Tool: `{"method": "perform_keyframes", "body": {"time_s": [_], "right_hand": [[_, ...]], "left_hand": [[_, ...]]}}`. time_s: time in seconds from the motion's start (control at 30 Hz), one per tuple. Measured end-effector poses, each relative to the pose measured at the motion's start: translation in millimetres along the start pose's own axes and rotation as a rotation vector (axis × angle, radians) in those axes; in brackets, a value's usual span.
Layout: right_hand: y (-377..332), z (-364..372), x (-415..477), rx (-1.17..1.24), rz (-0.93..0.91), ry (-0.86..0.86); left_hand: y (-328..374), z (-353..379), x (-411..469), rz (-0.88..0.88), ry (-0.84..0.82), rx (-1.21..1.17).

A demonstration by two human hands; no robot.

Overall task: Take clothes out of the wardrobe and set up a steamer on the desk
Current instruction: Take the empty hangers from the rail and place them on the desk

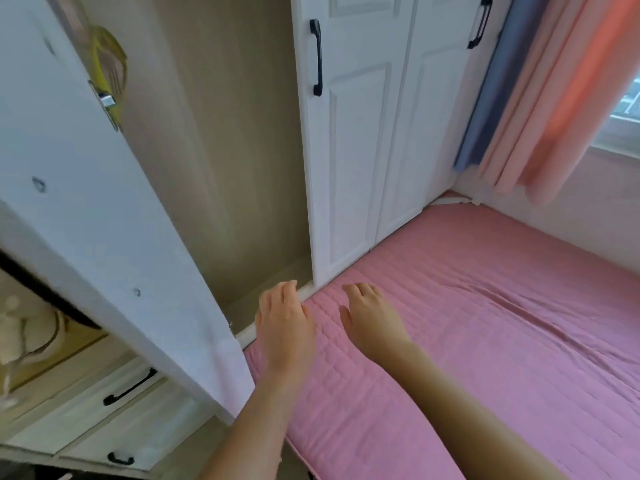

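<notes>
A white wardrobe stands open in front of me, its door (104,216) swung out to the left. The beige compartment (221,150) behind it shows no clothes in the part I can see. A yellow hanger-like object (109,71) hangs blurred near the door's upper edge. My left hand (285,323) hovers palm down at the compartment's bottom sill, fingers apart, holding nothing. My right hand (372,317) is beside it over the pink quilted mattress (467,323), also empty with fingers spread. No steamer or desk is in view.
Closed wardrobe doors with black handles (317,57) stand to the right of the open compartment. White drawers (114,403) sit low at the left. Blue and pink curtains (540,98) hang by a window at the right.
</notes>
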State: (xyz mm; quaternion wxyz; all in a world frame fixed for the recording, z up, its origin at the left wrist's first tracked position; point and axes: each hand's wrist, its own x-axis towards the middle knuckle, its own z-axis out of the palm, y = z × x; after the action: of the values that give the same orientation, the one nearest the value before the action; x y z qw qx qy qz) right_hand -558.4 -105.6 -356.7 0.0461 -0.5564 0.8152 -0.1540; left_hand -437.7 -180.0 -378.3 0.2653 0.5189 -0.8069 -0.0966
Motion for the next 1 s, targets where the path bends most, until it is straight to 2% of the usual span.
{"method": "perform_keyframes", "body": {"time_s": [0.37,0.7,0.8,1.0], "right_hand": [[3,-39,174,0.058,-0.283,0.028],[-69,-79,301,0.171,-0.521,0.098],[-95,-88,333,0.179,-0.588,0.098],[-137,-102,385,0.185,-0.654,0.098]], "left_hand": [[-1,-2,170,-0.258,0.225,0.116],[-22,-73,286,-0.182,0.429,0.245],[-27,-94,319,-0.210,0.451,0.273],[-43,-141,379,-0.178,0.558,0.397]]}}
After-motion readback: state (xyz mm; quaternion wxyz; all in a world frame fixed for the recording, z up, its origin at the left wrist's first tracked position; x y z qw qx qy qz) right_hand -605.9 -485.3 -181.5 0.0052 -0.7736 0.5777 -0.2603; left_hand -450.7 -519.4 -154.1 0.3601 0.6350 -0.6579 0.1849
